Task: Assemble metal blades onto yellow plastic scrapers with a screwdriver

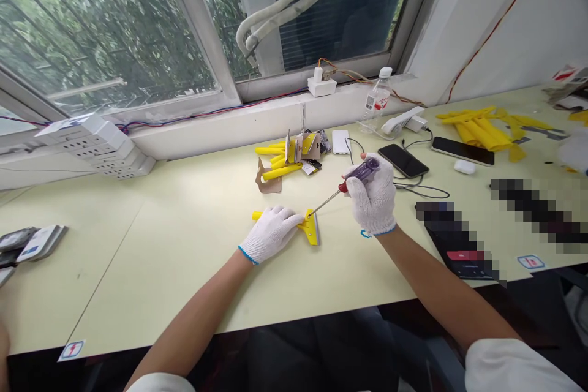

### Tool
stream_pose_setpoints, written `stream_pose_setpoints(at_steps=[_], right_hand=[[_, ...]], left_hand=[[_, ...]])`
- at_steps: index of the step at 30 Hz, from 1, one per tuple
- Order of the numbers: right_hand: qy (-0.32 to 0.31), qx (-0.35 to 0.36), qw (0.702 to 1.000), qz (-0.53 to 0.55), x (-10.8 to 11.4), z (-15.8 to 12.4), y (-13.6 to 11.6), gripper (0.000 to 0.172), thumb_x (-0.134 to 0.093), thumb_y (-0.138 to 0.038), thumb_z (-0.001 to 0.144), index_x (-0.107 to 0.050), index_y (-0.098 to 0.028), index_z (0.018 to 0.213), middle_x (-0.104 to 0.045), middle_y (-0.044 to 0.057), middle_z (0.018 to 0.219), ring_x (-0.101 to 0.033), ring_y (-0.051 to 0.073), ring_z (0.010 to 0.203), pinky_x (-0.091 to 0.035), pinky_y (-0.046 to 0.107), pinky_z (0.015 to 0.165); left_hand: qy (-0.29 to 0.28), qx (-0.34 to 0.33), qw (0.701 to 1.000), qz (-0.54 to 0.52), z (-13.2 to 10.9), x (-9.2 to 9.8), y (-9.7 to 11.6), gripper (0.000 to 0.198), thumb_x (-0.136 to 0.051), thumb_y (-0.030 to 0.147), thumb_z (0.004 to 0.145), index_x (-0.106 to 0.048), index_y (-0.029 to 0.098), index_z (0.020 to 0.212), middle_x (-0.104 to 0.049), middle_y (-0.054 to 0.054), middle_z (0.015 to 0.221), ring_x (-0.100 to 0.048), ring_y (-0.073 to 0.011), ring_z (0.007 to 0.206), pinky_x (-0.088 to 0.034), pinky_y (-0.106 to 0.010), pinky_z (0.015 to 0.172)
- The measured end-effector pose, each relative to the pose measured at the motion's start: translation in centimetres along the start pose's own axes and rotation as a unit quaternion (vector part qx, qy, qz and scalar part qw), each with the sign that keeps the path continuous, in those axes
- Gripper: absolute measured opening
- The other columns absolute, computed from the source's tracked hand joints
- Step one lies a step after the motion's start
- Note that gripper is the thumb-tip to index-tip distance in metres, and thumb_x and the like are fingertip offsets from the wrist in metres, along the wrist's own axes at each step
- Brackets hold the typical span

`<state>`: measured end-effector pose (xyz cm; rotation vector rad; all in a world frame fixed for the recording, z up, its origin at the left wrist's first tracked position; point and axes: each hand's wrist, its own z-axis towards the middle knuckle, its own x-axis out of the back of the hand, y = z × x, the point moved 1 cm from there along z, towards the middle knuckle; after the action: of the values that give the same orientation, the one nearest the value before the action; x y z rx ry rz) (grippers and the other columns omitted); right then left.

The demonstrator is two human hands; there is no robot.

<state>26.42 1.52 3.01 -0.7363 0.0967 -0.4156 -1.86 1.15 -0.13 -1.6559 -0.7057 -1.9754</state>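
Both my hands wear white knit gloves. My left hand point(271, 231) presses down on a yellow plastic scraper point(309, 228) lying on the pale table point(151, 257), fingers closed over its handle. My right hand point(374, 196) grips a screwdriver point(356, 176) with a purple and red handle. Its metal shaft slants down to the left and the tip touches the scraper's head.
A pile of yellow scrapers with cardboard sleeves point(287, 159) lies behind. More yellow scrapers point(482, 128) sit at the far right. Two phones point(403, 160), point(462, 150), a power bank point(340, 141), cables, a water bottle point(375, 104) and a power strip point(98, 144) stand near the window sill.
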Motion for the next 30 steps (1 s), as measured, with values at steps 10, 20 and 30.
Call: stream_pose_setpoints(at_steps=[10, 20, 30], right_hand=[[-0.014, 0.000, 1.000, -0.005, 0.1, -0.1, 0.2, 0.048, -0.063, -0.036, 0.107, -0.046, -0.020, 0.149, -0.073, 0.006, 0.107, -0.075, 0.010, 0.075, -0.066, 0.021, 0.073], [-0.127, 0.096, 0.984, -0.079, -0.8, 2.4, -1.9, 0.057, -0.057, -0.033, 0.106, -0.040, -0.022, 0.159, -0.066, 0.014, 0.142, -0.076, 0.016, 0.097, -0.065, 0.033, 0.091], [-0.255, -0.002, 0.887, -0.384, -4.3, 10.0, -7.7, 0.023, -0.059, -0.037, 0.099, -0.066, -0.016, 0.093, -0.066, 0.005, 0.074, -0.052, 0.016, 0.065, -0.024, 0.030, 0.064]], left_hand=[[-0.002, -0.004, 1.000, 0.004, 0.0, 0.0, 0.0, 0.033, -0.042, 0.024, 0.115, -0.066, 0.028, 0.137, -0.072, -0.010, 0.127, -0.064, -0.0276, 0.110, -0.050, -0.045, 0.093], [0.002, 0.003, 1.000, -0.004, 0.2, 0.2, 0.2, 0.034, -0.047, 0.027, 0.114, -0.067, 0.029, 0.140, -0.072, -0.011, 0.126, -0.065, -0.0291, 0.111, -0.050, -0.046, 0.091], [-0.003, 0.028, 0.999, 0.017, 0.1, 0.2, 0.9, 0.047, -0.040, 0.026, 0.113, -0.061, 0.032, 0.155, -0.069, -0.013, 0.127, -0.063, -0.0302, 0.106, -0.048, -0.048, 0.090]])
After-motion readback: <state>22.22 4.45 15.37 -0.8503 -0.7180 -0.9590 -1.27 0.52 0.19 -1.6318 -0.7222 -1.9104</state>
